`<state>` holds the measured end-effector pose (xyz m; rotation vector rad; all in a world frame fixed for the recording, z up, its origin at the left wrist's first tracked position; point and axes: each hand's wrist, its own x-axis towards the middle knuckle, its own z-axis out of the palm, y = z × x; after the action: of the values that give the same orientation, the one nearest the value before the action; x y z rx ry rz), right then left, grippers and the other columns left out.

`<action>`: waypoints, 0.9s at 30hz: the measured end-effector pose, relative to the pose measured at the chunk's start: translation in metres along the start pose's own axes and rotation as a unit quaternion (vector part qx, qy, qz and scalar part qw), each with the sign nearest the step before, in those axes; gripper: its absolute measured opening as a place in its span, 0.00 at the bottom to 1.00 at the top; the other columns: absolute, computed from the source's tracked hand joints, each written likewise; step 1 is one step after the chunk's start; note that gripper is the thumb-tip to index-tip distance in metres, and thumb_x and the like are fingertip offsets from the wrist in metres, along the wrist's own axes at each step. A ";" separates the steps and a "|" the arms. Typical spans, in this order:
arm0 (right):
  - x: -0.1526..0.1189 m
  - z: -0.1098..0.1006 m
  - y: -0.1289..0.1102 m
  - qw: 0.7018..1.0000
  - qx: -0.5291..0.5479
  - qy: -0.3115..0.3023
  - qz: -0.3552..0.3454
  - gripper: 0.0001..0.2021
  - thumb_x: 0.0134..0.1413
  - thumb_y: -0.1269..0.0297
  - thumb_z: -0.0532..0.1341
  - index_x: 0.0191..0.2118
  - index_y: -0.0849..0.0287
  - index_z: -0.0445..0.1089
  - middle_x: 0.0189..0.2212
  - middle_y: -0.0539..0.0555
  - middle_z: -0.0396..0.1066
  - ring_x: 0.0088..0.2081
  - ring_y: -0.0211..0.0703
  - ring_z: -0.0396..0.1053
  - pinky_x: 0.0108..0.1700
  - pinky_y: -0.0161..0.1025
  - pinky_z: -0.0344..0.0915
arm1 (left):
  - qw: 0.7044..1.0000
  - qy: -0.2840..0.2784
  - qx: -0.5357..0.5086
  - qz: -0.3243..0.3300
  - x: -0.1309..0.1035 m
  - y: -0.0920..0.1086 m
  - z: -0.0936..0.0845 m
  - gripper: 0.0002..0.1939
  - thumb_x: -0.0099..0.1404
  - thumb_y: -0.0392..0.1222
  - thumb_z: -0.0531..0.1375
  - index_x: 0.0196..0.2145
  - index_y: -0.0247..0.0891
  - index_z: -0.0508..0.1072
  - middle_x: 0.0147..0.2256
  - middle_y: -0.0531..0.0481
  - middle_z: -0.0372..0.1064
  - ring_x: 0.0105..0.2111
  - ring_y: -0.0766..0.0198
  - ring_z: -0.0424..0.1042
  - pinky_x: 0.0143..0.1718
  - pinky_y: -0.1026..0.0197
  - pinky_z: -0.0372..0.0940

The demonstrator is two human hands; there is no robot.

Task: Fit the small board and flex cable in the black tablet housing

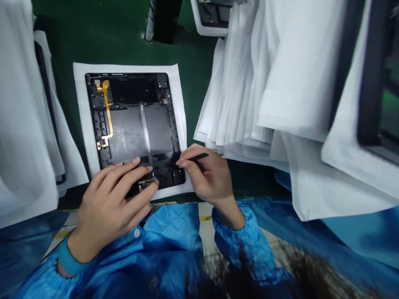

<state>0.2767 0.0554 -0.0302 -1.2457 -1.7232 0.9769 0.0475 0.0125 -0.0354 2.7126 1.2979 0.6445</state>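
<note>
An opened black tablet housing (134, 131) lies on a white foam sheet (181, 112) in front of me. An orange flex cable (108, 112) runs down its left side, and a pale strip (145, 131) crosses its middle. My left hand (115, 199) rests with fingers spread over the lower left edge, near a small circuit board (146, 183). Between thumb and fingertips, my right hand (208, 174) pinches a thin black stick-like tool (198, 157) at the lower right corner of the housing. Its tip is hidden by the fingers.
Stacked white foam sheets (243, 95) with dark-framed panels stand at the right, close to my right hand. More white sheets (25, 112) hang at the left. Another housing (215, 16) lies at the top on the green table (109, 37).
</note>
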 end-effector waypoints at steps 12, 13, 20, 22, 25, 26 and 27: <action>-0.004 -0.003 0.002 0.999 0.018 0.039 -0.023 0.07 0.65 0.69 0.59 0.34 0.57 0.71 0.29 0.50 0.72 0.32 0.39 0.71 0.36 0.39 0.67 | 1.000 0.001 0.015 -0.004 0.002 0.000 0.000 0.12 0.65 0.41 0.61 0.47 0.48 0.74 0.50 0.46 0.76 0.55 0.48 0.72 0.51 0.45 0.67; -0.005 -0.003 0.002 0.999 0.011 0.043 -0.026 0.07 0.65 0.69 0.59 0.34 0.57 0.71 0.28 0.50 0.72 0.32 0.39 0.71 0.36 0.39 0.67 | 1.000 -0.003 0.023 -0.001 0.003 0.000 -0.001 0.14 0.65 0.41 0.61 0.49 0.48 0.74 0.50 0.46 0.75 0.54 0.48 0.72 0.50 0.46 0.67; -0.006 -0.001 0.001 0.997 -0.036 0.029 -0.056 0.07 0.64 0.73 0.59 0.35 0.55 0.70 0.28 0.49 0.73 0.30 0.38 0.70 0.34 0.38 0.66 | 0.998 -0.012 0.063 0.001 0.007 0.003 -0.002 0.24 0.64 0.44 0.63 0.58 0.54 0.70 0.49 0.49 0.76 0.50 0.51 0.72 0.48 0.49 0.65; -0.007 0.000 0.000 0.996 -0.043 0.039 -0.066 0.08 0.63 0.74 0.58 0.35 0.55 0.69 0.28 0.49 0.73 0.31 0.39 0.69 0.34 0.38 0.66 | 0.998 -0.015 0.060 -0.008 0.008 0.004 -0.003 0.23 0.65 0.44 0.63 0.58 0.53 0.71 0.49 0.48 0.76 0.50 0.51 0.72 0.47 0.49 0.64; -0.009 0.001 -0.001 0.995 -0.058 0.052 -0.069 0.08 0.64 0.74 0.58 0.34 0.55 0.69 0.28 0.50 0.72 0.31 0.40 0.68 0.34 0.40 0.65 | 0.998 -0.017 0.063 -0.009 0.009 0.006 -0.003 0.23 0.66 0.44 0.62 0.58 0.53 0.71 0.48 0.48 0.75 0.48 0.50 0.71 0.44 0.49 0.62; -0.010 0.001 -0.001 0.994 -0.062 0.054 -0.067 0.09 0.64 0.74 0.58 0.34 0.55 0.68 0.27 0.50 0.72 0.30 0.40 0.68 0.34 0.40 0.65 | 0.998 -0.016 0.065 -0.008 0.009 0.006 -0.003 0.22 0.66 0.44 0.62 0.58 0.53 0.71 0.48 0.47 0.75 0.47 0.50 0.71 0.43 0.49 0.62; -0.010 0.001 -0.002 0.994 -0.065 0.056 -0.066 0.09 0.63 0.74 0.58 0.33 0.55 0.68 0.27 0.50 0.71 0.30 0.40 0.68 0.34 0.40 0.64 | 0.998 -0.016 0.066 -0.008 0.009 0.006 -0.003 0.22 0.66 0.44 0.62 0.58 0.53 0.71 0.48 0.47 0.75 0.46 0.50 0.71 0.43 0.49 0.61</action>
<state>0.2770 0.0450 -0.0308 -1.2259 -1.7797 0.7145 0.0556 0.0151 -0.0279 2.7998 1.4010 0.5294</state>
